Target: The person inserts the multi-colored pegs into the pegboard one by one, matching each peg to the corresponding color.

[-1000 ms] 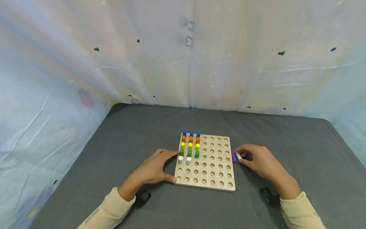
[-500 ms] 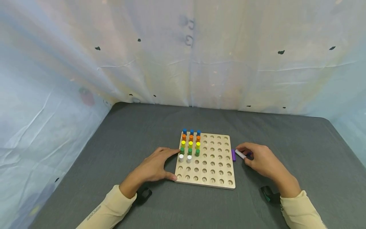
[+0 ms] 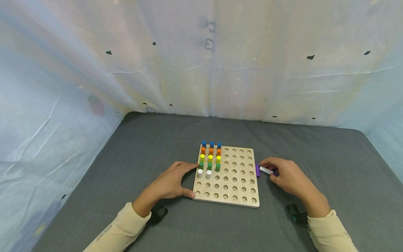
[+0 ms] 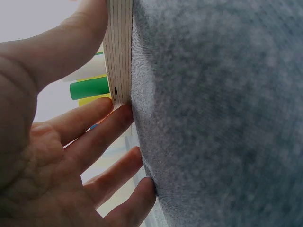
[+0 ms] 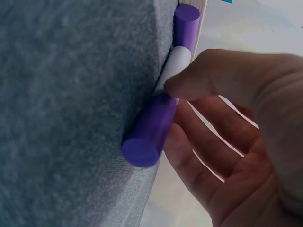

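Observation:
My left hand (image 3: pixel 170 182) rests against the left side of a wooden pegboard (image 3: pixel 226 202), thumb at the near corner and index finger beside the green pegs (image 3: pixel 209 166). In the left wrist view its fingers reach loosely along the board's edge. Right of the board, my right hand (image 3: pixel 288 175) pinches a white peg (image 3: pixel 266 170) between thumb and fingers. That peg lies low over the cloth, one end close to a purple peg (image 3: pixel 257 170) beside the board. A second purple peg (image 5: pixel 150 130) lies under the fingers in the right wrist view.
Rows of blue (image 3: pixel 212 144), orange (image 3: pixel 211 151) and yellow pegs (image 3: pixel 210 158) stand on the board's left, with two white pegs (image 3: pixel 209 174) nearer. Bare holes fill the remainder. Grey cloth (image 3: pixel 157 136) covers the table; a pale sheet (image 3: pixel 239 70) hangs behind.
The white peg in my right hand has swung from a steep slant to nearly level, and the fingers have shifted slightly right along it. The left hand keeps its hold against the board.

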`<state>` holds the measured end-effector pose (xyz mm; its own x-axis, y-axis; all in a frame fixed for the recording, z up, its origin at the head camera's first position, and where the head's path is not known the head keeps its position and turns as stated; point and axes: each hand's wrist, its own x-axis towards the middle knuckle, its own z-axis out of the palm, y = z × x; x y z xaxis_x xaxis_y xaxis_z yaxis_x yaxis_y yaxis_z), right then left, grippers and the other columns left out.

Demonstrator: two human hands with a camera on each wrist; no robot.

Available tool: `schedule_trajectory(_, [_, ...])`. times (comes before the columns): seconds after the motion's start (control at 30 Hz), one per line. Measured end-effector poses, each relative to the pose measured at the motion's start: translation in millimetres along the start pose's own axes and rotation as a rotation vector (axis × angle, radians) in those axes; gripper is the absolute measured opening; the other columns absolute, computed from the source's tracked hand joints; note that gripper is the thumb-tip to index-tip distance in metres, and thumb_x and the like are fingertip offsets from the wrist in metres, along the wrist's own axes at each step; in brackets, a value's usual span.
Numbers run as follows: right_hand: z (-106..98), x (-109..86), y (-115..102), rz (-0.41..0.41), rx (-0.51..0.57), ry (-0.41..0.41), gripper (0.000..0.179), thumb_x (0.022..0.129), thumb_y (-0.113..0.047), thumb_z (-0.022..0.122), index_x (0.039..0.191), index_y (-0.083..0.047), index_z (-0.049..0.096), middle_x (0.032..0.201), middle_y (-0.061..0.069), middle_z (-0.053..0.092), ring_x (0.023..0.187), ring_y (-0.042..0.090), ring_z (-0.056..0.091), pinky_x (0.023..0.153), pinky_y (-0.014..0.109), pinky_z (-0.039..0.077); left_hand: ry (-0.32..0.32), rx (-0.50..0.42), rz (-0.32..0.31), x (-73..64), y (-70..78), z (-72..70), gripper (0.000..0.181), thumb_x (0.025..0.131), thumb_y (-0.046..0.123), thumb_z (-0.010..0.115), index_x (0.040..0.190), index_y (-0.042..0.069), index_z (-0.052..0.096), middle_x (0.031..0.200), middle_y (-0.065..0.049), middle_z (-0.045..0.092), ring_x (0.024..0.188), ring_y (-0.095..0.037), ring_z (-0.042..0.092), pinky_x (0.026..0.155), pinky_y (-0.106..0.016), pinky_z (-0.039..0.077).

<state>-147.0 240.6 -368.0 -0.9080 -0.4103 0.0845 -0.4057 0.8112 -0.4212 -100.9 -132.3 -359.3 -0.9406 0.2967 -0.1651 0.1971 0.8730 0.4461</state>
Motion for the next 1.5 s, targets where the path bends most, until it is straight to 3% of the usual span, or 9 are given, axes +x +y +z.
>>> schedule_trajectory(0.33, [5,1.4,-1,0.003,-0.014,0.015,0.028,0.084,-0.008,0.078,0.111,-0.012,0.072,0.095,0.0,0.073,0.088,0.018,0.068,0.078,0.046,0.054,-0.004,-0.008,-0.004,-0.3,-0.6,-0.1,0.095,0.066,0.041,0.092,0.149,0.024,0.048,0.149,0.001,0.051,0.142,-0.025,0.039,0.107,-0.06,0.04])
schedule_trajectory(0.83, [2,-2.3,-5,-0.01,-0.023,0.072,0.029,0.084,-0.007,0.077,0.111,-0.015,0.073,0.1,0.002,0.074,0.091,0.02,0.069,0.079,0.046,0.054,0.001,-0.003,0.0,-1.9,-0.5,-1.1,0.095,0.066,0.041,0.092,0.148,0.024,0.049,0.149,0.001,0.052,0.141,-0.025,0.04,0.107,-0.058,0.041])
schedule_trajectory(1.2, [-4,-5.9,-20,-0.024,0.029,0.095,0.03,0.088,-0.005,0.073,0.117,-0.014,0.071,0.112,0.006,0.072,0.099,0.025,0.068,0.084,0.048,0.054,0.007,0.004,-0.003,-2.5,-1.6,-1.2,0.095,0.066,0.041,0.092,0.149,0.024,0.048,0.149,0.0,0.052,0.142,-0.026,0.04,0.107,-0.058,0.041])
schedule_trajectory(1.5, [-3,-8.1,-26,0.015,0.072,0.081,0.021,0.092,-0.012,0.071,0.113,-0.015,0.07,0.107,0.003,0.073,0.097,0.025,0.07,0.083,0.048,0.055,-0.009,-0.016,0.002,0.0,0.2,-1.6,0.095,0.066,0.041,0.091,0.149,0.026,0.048,0.15,0.001,0.051,0.142,-0.025,0.039,0.108,-0.057,0.041])
